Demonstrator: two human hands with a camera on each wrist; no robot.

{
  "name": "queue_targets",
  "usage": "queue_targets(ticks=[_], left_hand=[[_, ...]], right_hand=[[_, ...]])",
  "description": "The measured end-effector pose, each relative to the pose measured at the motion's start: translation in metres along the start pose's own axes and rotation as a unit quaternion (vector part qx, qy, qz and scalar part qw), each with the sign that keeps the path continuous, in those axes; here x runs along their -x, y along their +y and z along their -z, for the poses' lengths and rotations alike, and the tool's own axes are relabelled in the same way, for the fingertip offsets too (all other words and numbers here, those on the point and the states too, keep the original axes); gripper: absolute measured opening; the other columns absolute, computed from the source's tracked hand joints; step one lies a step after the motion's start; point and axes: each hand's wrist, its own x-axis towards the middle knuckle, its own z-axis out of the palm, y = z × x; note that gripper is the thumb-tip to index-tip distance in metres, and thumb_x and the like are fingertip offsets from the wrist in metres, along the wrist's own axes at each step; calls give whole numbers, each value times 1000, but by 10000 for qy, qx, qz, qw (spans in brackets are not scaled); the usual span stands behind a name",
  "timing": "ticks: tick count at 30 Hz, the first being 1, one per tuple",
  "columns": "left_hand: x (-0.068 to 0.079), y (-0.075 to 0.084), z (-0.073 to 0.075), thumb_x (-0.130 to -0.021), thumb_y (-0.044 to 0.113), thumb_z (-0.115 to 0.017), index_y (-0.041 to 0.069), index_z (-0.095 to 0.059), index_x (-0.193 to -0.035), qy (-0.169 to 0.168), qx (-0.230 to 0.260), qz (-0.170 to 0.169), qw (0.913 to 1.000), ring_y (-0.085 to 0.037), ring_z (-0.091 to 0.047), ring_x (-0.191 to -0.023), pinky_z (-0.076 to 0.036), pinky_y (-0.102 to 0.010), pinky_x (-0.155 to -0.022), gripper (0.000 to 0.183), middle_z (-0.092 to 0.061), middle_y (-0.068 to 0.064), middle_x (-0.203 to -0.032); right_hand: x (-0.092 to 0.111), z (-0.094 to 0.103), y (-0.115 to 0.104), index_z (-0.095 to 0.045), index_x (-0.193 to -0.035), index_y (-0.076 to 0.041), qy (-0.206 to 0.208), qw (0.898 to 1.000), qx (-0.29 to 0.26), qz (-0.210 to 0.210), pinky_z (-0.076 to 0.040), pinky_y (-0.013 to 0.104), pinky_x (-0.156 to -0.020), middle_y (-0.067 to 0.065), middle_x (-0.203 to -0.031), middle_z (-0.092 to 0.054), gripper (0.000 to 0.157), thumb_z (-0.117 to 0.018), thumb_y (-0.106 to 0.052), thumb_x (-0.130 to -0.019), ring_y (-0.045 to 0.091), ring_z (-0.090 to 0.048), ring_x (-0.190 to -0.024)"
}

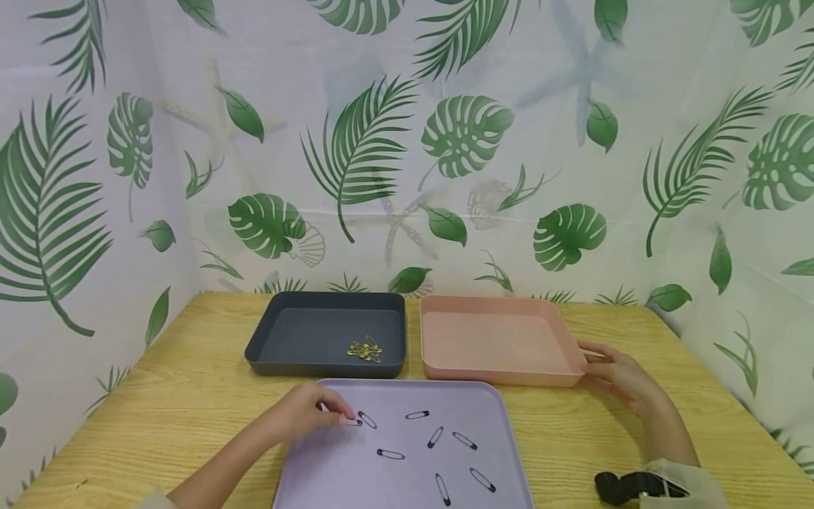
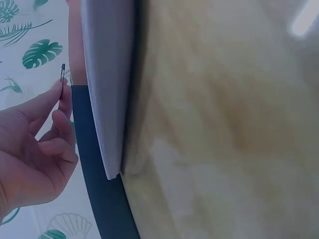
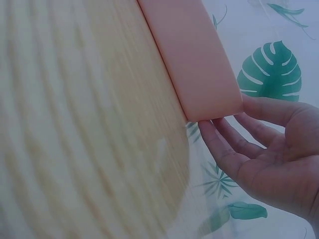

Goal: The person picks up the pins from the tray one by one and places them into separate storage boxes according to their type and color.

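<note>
Over the left part of the lilac tray (image 1: 381,488), my left hand (image 1: 311,413) pinches a black safety pin (image 2: 62,79) between thumb and fingertip. In the left wrist view, the pin sticks up from the fingertips of that left hand (image 2: 37,144). Several black safety pins, one of them a pin (image 1: 391,454) near the middle, lie scattered on the lilac tray. At the right, my right hand (image 1: 626,382) touches the right end of the pink tray (image 1: 490,332) with extended fingers. The right wrist view shows those fingertips against the corner of the pink tray (image 3: 199,59).
The dark grey tray (image 1: 305,339) stands at the back left, with a small pile of gold safety pins (image 1: 365,350) in its right part. Leaf-printed cloth (image 1: 394,177) hangs behind the wooden table (image 1: 172,396). A black strap (image 1: 636,486) is by the right sleeve.
</note>
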Motion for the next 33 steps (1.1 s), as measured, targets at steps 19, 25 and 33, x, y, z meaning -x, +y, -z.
queue_targets(ticks=[19, 25, 33], left_hand=[[-71, 41, 16, -85, 10, -66, 6, -72, -92, 167, 47, 350, 9992, -21, -59, -72, -50, -29, -61, 10, -67, -1, -87], [-98, 43, 12, -86, 10, -65, 6, -72, -93, 191, 277, 509, 9981, -23, -59, -69, -50, -32, -61, 11, -67, -2, -84], [-129, 39, 2, -85, 8, -65, 2, -72, -95, 425, 148, 358, 9983, -18, -49, -53, -41, -22, -48, 13, -67, -7, -84]], right_hand=[[2, 0, -1, -15, -140, 13, -50, 9997, -220, 86, -46, 33, -86, 24, -131, -39, 63, -52, -6, -93, 4, -57, -93], [2, 1, 0, -14, -140, 13, -103, 9995, -276, 130, -46, 32, -86, 19, -128, -41, 63, -52, -6, -93, 4, -57, -94], [1, 2, 2, -14, -141, 12, -65, 9997, -239, 85, -46, 33, -86, 16, -127, -43, 63, -52, -7, -93, 3, -56, -93]])
